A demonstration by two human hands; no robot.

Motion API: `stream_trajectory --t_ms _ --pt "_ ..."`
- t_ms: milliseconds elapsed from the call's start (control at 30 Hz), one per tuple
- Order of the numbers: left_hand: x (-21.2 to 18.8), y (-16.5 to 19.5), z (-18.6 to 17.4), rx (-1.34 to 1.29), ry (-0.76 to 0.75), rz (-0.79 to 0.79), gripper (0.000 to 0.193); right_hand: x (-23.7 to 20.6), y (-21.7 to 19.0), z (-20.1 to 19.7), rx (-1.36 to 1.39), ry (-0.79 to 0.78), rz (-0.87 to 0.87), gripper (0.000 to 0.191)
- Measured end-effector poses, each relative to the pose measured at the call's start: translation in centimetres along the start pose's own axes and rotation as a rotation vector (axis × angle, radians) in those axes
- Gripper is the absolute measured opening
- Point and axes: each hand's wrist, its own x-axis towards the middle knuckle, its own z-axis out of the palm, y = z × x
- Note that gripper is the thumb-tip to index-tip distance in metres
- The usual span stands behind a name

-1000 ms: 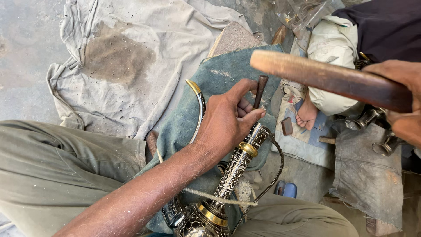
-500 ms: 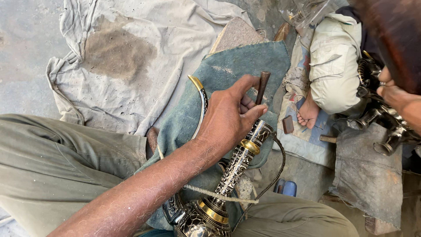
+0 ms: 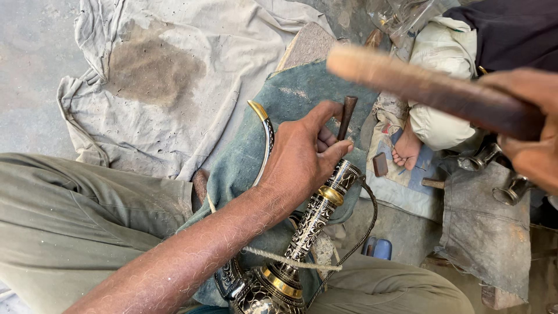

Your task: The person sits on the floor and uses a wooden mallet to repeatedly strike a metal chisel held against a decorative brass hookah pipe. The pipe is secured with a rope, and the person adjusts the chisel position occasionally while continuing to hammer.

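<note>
head view: left hand (image 3: pixel 302 154) pinches a punch (image 3: pixel 347 116) upright on the engraved vase (image 3: pixel 302 241); right hand's (image 3: pixel 532 125) grip closed around a raised wooden mallet (image 3: pixel 424 87).

The engraved metal vase (image 3: pixel 317 218) looked shiny, black with gold bands. The wooden handle (image 3: pixel 430 90) at upper right looked smooth and brown. The stained grey cloth (image 3: pixel 163 75) at upper left looked rough and matt.

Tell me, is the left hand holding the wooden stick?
No, the left hand holds a thin dark tool against the engraved metal vessel, while the right hand grips the wooden stick.
</note>
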Motion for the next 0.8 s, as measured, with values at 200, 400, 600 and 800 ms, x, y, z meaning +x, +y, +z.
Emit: stream_trajectory --t_ms 200,400,600,800 --pt "0.0 0.1 0.1 0.004 0.005 -0.008 0.043 0.4 -1.0 -0.3 0.015 0.014 0.028 0.061" --pt "-0.1 -0.2 0.0 -0.029 -0.003 0.022 0.041 -1.4 2.8 1.6 0.038 0.058 0.014 0.059" --pt "0.0 -0.4 0.2 -0.01 -0.002 0.015 0.036 -0.4 4.2 1.6 -0.014 0.024 -0.019 0.063" --pt "-0.2 -0.2 0.3 0.037 0.031 0.043 0.034 -1.4 1.7 1.4 -0.008 -0.012 -0.008 0.063"
